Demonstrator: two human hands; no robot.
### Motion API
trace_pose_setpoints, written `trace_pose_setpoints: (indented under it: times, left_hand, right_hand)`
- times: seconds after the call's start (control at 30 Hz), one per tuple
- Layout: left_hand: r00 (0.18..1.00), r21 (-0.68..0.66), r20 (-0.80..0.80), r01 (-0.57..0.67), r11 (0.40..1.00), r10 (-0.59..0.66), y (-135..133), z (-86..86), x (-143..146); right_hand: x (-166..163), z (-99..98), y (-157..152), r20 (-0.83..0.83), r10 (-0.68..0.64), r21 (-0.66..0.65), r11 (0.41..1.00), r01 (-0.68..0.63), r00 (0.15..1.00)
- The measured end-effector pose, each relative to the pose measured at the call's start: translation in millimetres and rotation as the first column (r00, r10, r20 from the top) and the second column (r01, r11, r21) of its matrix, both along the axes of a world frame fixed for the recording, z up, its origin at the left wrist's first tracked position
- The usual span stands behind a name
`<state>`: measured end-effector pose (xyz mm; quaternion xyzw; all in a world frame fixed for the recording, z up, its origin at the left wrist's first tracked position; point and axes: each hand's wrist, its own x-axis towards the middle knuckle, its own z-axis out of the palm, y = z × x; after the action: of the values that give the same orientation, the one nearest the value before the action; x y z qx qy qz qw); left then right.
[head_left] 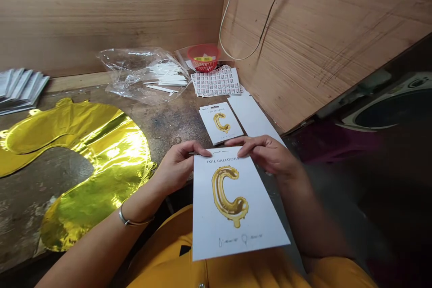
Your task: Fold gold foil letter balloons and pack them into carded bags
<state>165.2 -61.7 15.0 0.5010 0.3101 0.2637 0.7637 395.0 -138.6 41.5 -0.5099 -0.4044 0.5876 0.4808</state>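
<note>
"Balloon card [232,207], in the head view: where is it?"

"Above the person's yellow clothing [158,252], printed face up. Its long axis runs from the hands back toward the person, top edge far, bottom edge near and free."

"And the hands?"

"Both pinch that top edge: the left hand [178,166] at the left corner, thumb on the face, the right hand [270,157] at the right corner. The fingers underneath are hidden."

"What lies past them?"

"A matching card [221,123] on the surface [172,130], just beyond the held one and nearer the right hand, its long axis also pointing away from the person. A white sheet [253,112] lies just to its right; a flat gold foil balloon [128,144] spreads out left of the left hand."

"Any writing?"

"Both cards read 'FOIL BALLOONS' above a picture of a golden letter C. The held one has two little line drawings near its bottom edge, their print too small to read. The label sheets [218,82] farther back carry rows of repeated marks, equally unclear."

"A brand?"

"None legible; the script at the matching card's top corner is too tiny."
</note>
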Motion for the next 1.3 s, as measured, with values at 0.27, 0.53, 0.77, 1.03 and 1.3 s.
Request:
trace_pose_setpoints:
  times: [0.27,0.53,0.77,1.03,1.3]
  left_hand:
    - [0.993,0.401,-0.097,-0.028,0.915,0.073,4,8.1,-1]
    - [0.963,0.493,-0.268,0.101,0.864,0.04,11,16.6,-5]
    - [0.989,0.24,-0.148,0.048,0.97,-0.012,-18,-2.6,-4]
    - [0.975,0.375,-0.222,0.098,0.922,-0.013,-25,-5.8,-4]
    - [0.956,0.561,-0.292,0.185,0.807,-0.016,-27,-12.2,-6]
  right_hand:
    - [-9,5.7,15,0.368,0.077,-0.032,0.997,-0.07,0.926]
    - [-24,15.4,-2,0.54,-0.004,0.127,0.989,-0.077,0.842]
    - [-25,7.9,-8,0.545,-0.062,0.155,0.988,-0.028,0.836]
    - [-31,28.5,-1,0.763,0.103,0.14,0.938,-0.318,0.639]
    - [-12,29.9,16,0.51,0.504,-0.084,0.835,-0.543,0.697]
